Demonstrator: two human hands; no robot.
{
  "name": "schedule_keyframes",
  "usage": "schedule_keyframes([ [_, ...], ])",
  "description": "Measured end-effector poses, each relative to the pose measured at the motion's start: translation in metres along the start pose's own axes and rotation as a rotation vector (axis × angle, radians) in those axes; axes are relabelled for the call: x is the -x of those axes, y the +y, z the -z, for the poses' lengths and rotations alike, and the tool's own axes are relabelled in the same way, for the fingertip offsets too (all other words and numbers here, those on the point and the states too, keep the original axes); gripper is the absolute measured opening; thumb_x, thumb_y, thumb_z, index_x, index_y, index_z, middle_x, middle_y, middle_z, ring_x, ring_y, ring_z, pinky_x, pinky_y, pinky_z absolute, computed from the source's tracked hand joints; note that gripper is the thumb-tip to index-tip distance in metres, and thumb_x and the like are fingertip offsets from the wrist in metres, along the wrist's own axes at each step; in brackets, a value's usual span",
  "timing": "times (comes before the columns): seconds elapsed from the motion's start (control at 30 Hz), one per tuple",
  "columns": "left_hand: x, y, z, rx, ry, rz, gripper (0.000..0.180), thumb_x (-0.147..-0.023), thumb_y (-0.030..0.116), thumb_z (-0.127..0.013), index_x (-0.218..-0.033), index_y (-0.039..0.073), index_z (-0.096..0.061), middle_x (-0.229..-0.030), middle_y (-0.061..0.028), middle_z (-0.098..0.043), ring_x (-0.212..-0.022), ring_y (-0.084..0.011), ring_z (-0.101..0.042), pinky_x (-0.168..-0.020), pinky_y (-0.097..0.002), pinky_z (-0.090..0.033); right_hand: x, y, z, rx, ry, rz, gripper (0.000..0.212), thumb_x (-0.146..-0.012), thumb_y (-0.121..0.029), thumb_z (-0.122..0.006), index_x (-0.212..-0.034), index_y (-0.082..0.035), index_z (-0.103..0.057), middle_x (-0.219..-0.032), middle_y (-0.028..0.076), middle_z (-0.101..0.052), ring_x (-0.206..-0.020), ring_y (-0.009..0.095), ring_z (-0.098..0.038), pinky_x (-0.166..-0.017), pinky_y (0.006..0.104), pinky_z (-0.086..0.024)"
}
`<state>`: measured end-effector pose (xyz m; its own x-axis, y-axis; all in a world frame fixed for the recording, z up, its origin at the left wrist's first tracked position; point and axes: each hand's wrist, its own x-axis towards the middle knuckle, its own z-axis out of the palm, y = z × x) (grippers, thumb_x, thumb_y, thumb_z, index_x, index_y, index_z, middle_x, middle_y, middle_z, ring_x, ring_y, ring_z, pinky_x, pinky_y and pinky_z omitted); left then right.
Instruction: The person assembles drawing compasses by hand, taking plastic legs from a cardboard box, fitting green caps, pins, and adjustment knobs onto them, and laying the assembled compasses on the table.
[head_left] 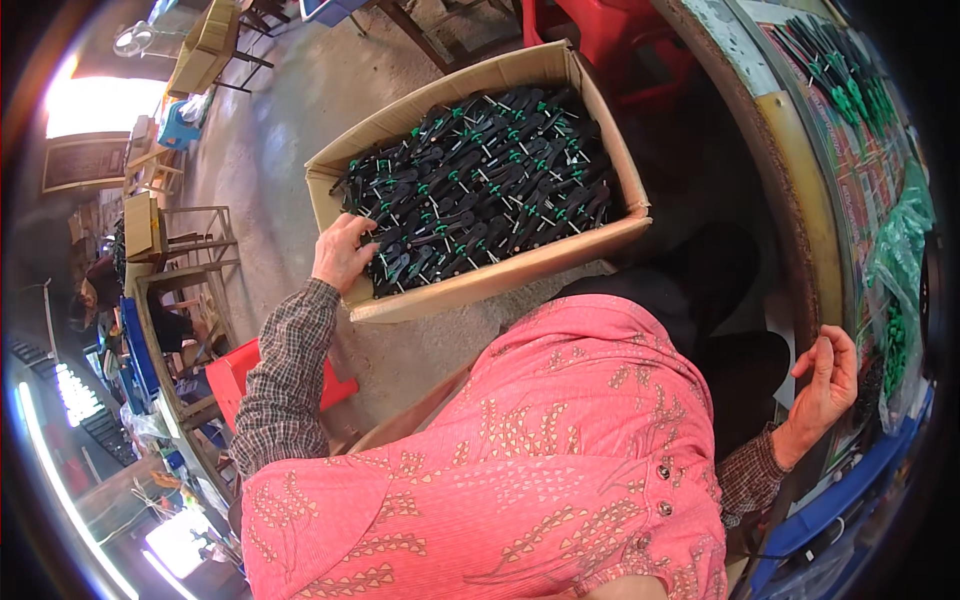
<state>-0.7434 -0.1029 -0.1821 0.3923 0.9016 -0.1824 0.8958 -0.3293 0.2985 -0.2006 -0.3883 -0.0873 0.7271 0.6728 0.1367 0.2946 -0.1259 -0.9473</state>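
Note:
A cardboard box (480, 285) holds a heap of black plastic clamps (485, 180) with green parts and thin metal bars. My left hand (345, 250) lies over the box's left rim, its fingers curled inward against the clamps at that end. Whether a clamp is also under those fingers is hidden. Off to the right, at the workbench edge, my right hand (825, 382) is held up with its fingers loosely bent and apart. Nothing shows in it. Closest to that hand is a clear greenish plastic bag (900, 250) with small green parts inside.
The workbench (800, 200) curves along the right, with black-and-green pieces (840, 80) at its far end. A red plastic chair (610, 40) stands behind the box. A red plastic item (235, 375) is beside my left forearm. Tables and wooden frames (190, 240) line the left.

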Motion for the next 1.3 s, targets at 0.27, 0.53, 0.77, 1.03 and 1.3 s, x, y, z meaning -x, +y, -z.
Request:
schedule_keyframes([
  [0.27,0.01,0.017,-0.008,-0.156,-0.047,-0.023,0.036,-0.074,0.01,-0.066,-0.11,0.01,-0.064,-0.109,-0.0095,-0.053,-0.106,-0.0296,-0.056,-0.089,-0.0413,-0.047,-0.001,0.0,-0.002,-0.001,-0.002,0.011,0.015,-0.094,-0.006,-0.06,-0.105,0.004,-0.063,-0.071,0.0,-0.053,-0.054,0.006,-0.048,-0.051,0.0176,-0.037],
  [0.53,0.013,0.015,-0.018,-0.189,0.025,-0.013,0.034,-0.074,0.015,-0.073,-0.106,0.007,-0.063,-0.107,-0.0094,-0.053,-0.104,-0.0291,-0.056,-0.086,-0.0414,-0.048,-0.001,0.004,-0.001,0.002,-0.036,0.02,0.016,-0.094,-0.006,-0.06,-0.107,0.004,-0.062,-0.073,0.0,-0.054,-0.055,0.005,-0.048,-0.052,0.0167,-0.036],
  [0.77,0.007,0.029,-0.002,-0.211,0.112,-0.07,0.029,-0.074,0.014,-0.068,-0.1,0.004,-0.062,-0.097,-0.0112,-0.057,-0.096,-0.032,-0.06,-0.081,-0.0419,-0.049,-0.001,0.003,-0.002,0.029,-0.031,0.019,0.015,-0.094,-0.005,-0.06,-0.106,0.004,-0.062,-0.079,0.001,-0.057,-0.056,0.004,-0.049,-0.052,0.016,-0.036],
  [1.03,-0.033,0.14,0.021,0.929,-0.102,0.074,0.019,-0.085,0.002,-0.056,-0.101,-0.004,-0.064,-0.087,-0.0021,-0.065,-0.076,-0.009,-0.061,-0.067,-0.0252,-0.052,0.008,-0.012,-0.013,0.059,-0.019,-0.039,0.013,-0.092,0.001,-0.058,-0.104,0.003,-0.063,-0.072,-0.001,-0.054,-0.057,0.003,-0.049,-0.054,0.0159,-0.037],
  [1.3,-0.042,0.28,-0.002,1.372,-0.653,-0.121,0.018,-0.093,0.008,-0.055,-0.108,-0.001,-0.061,-0.095,-0.0027,-0.063,-0.084,-0.0096,-0.061,-0.074,-0.0271,-0.055,0.021,-0.033,-0.061,0.033,-0.3,-0.053,0.012,-0.084,-0.001,-0.069,-0.096,0.001,-0.065,-0.076,0.003,-0.061,-0.061,0.006,-0.056,-0.054,0.0207,-0.045],
])
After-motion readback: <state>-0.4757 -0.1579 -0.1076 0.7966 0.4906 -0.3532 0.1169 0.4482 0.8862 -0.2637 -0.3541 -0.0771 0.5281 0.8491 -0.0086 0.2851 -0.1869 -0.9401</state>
